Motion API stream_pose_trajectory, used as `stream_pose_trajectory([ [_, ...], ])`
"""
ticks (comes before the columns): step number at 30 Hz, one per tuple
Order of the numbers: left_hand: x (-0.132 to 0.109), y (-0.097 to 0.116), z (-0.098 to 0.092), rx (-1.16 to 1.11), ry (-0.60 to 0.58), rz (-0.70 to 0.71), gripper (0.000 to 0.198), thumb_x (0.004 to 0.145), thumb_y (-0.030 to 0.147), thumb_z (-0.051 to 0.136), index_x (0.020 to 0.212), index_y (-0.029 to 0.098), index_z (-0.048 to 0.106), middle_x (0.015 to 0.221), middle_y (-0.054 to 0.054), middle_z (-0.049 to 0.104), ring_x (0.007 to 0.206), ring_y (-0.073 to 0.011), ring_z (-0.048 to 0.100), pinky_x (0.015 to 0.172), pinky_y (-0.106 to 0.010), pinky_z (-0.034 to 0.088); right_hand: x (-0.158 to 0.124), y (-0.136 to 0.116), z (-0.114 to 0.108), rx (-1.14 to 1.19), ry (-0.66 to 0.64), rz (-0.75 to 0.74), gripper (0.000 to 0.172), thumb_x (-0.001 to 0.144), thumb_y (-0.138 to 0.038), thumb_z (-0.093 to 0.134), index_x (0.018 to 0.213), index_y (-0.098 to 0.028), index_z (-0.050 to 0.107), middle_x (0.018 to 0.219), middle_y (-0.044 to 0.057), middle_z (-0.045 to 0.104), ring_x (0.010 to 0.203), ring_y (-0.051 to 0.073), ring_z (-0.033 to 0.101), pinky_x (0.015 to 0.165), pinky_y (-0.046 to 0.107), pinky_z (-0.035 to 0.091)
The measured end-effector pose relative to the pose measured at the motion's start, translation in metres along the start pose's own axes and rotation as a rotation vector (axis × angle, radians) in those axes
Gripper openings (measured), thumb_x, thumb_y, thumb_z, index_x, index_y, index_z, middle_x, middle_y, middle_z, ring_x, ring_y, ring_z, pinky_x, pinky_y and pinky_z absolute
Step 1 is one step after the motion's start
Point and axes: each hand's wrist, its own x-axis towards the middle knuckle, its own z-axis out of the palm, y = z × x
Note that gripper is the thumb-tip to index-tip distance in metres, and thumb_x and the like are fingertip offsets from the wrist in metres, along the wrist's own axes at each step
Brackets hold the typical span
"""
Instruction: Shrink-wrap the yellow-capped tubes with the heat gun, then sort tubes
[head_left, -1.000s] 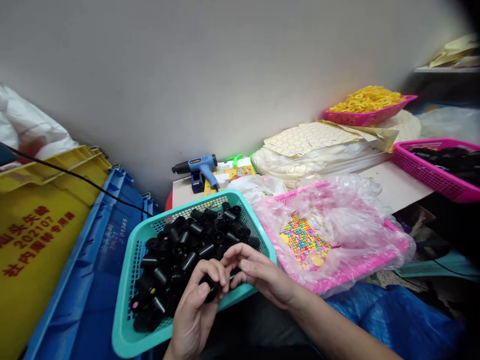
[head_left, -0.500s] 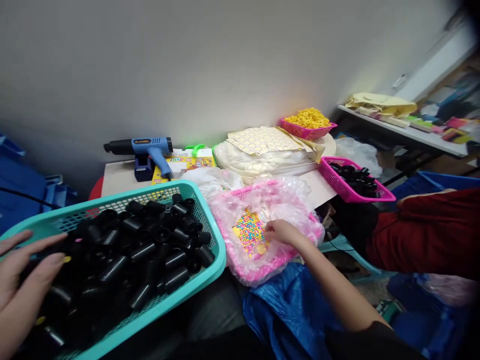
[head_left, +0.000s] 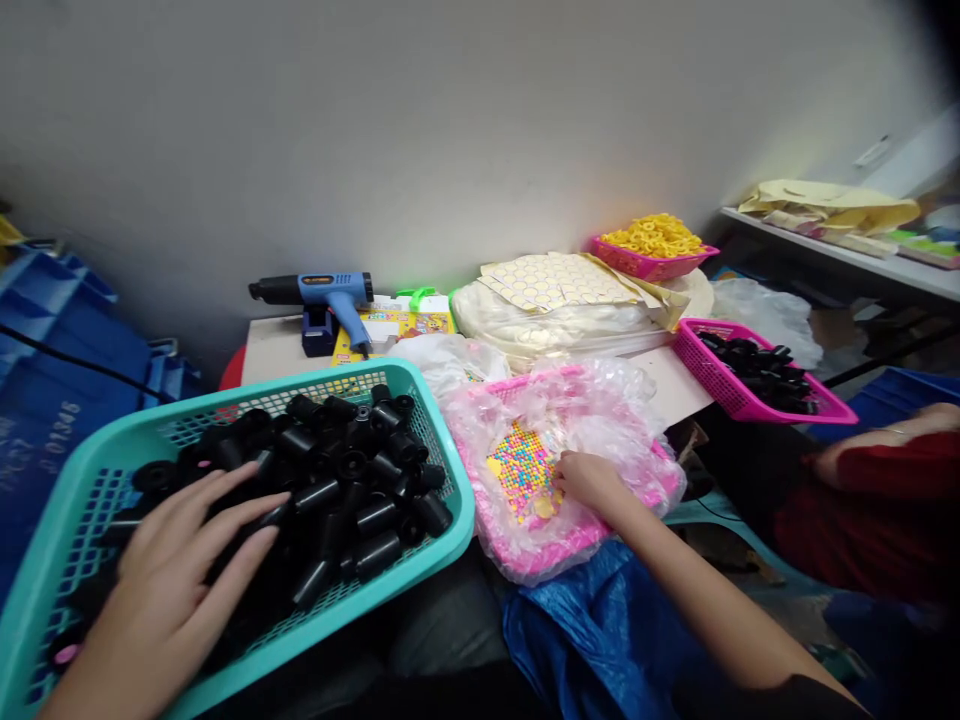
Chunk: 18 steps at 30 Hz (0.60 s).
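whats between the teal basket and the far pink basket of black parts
In the head view, the plastic-lined pink tray of coloured beads, with the right hand in it.

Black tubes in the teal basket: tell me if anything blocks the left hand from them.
Nothing visible does. The left hand lies flat on the black tubes in the open-topped teal basket. The right hand is apart, in the pink tray.

black tubes (head_left: 337, 490) under the fingers, teal basket (head_left: 442, 540); pink basket (head_left: 577, 540), seemingly pastel dotted beads (head_left: 521, 468) at fingertips.
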Motion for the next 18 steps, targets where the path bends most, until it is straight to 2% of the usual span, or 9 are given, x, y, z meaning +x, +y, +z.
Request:
stream_pose_trajectory([
  [2, 0.015, 0.013, 0.001, -0.011, -0.026, 0.147, 0.027, 0.091, 0.041, 0.047, 0.106, 0.03, 0.067, 0.128, -0.006, 0.06, 0.122, -0.0329, 0.05, 0.104, -0.055, 0.037, -0.001, -0.008, 0.001, -0.019, 0.011, 0.012, 0.029, 0.093, -0.036, 0.056, 0.107, -0.01, 0.061, 0.107, 0.01, 0.063, 0.1, 0.019, 0.061, 0.09, 0.041, 0.051],
  [4, 0.033, 0.029, 0.004, -0.022, -0.125, 0.237, 0.028, 0.092, 0.039, 0.046, 0.104, 0.028, 0.068, 0.121, -0.007, 0.064, 0.115, -0.0302, 0.055, 0.099, -0.05, 0.043, -0.002, -0.016, 0.002, -0.028, 0.014, 0.004, 0.029, 0.093, -0.035, 0.057, 0.106, -0.01, 0.062, 0.107, 0.01, 0.063, 0.1, 0.02, 0.061, 0.091, 0.041, 0.051],
  [6, 0.051, 0.044, 0.009, 0.027, -0.269, 0.259, 0.026, 0.092, 0.031, 0.046, 0.105, 0.025, 0.068, 0.118, -0.007, 0.066, 0.111, -0.0263, 0.057, 0.095, -0.042, 0.047, -0.005, -0.023, 0.002, -0.032, 0.022, 0.014, 0.029, 0.093, -0.036, 0.056, 0.106, -0.01, 0.062, 0.105, 0.009, 0.064, 0.098, 0.019, 0.062, 0.089, 0.04, 0.052],
  [8, 0.066, 0.056, 0.015, 0.119, -0.363, 0.23, 0.025, 0.089, 0.021, 0.049, 0.106, 0.022, 0.066, 0.114, -0.009, 0.067, 0.106, -0.0256, 0.058, 0.091, -0.04, 0.048, -0.008, -0.028, 0.002, -0.029, 0.038, 0.036, 0.029, 0.094, -0.036, 0.056, 0.105, -0.01, 0.062, 0.103, 0.009, 0.064, 0.095, 0.018, 0.063, 0.087, 0.039, 0.053],
  [12, 0.081, 0.064, 0.024, 0.229, -0.339, 0.125, 0.018, 0.079, 0.015, 0.057, 0.095, 0.014, 0.066, 0.093, -0.016, 0.068, 0.093, -0.0329, 0.059, 0.079, -0.047, 0.049, -0.006, -0.03, 0.006, 0.023, 0.072, 0.035, 0.025, 0.093, -0.035, 0.056, 0.096, -0.011, 0.064, 0.096, 0.007, 0.066, 0.09, 0.016, 0.063, 0.086, 0.037, 0.052],
  [15, 0.083, 0.064, 0.02, 0.218, -0.329, 0.121, 0.013, 0.076, 0.013, 0.057, 0.085, 0.015, 0.067, 0.084, -0.014, 0.068, 0.089, -0.0329, 0.06, 0.078, -0.047, 0.049, 0.001, -0.025, 0.012, 0.1, 0.106, 0.02, 0.02, 0.091, -0.031, 0.059, 0.086, -0.012, 0.064, 0.087, 0.005, 0.066, 0.084, 0.015, 0.063, 0.082, 0.035, 0.052],
  [18, 0.075, 0.061, 0.005, 0.183, -0.284, 0.111, 0.023, 0.082, 0.016, 0.05, 0.096, 0.016, 0.068, 0.094, -0.013, 0.069, 0.097, -0.0308, 0.06, 0.086, -0.047, 0.048, 0.003, -0.022, 0.011, 0.224, 0.173, -0.023, 0.011, 0.082, -0.019, 0.062, 0.074, -0.012, 0.062, 0.077, 0.007, 0.065, 0.077, 0.019, 0.063, 0.074, 0.034, 0.049],
])
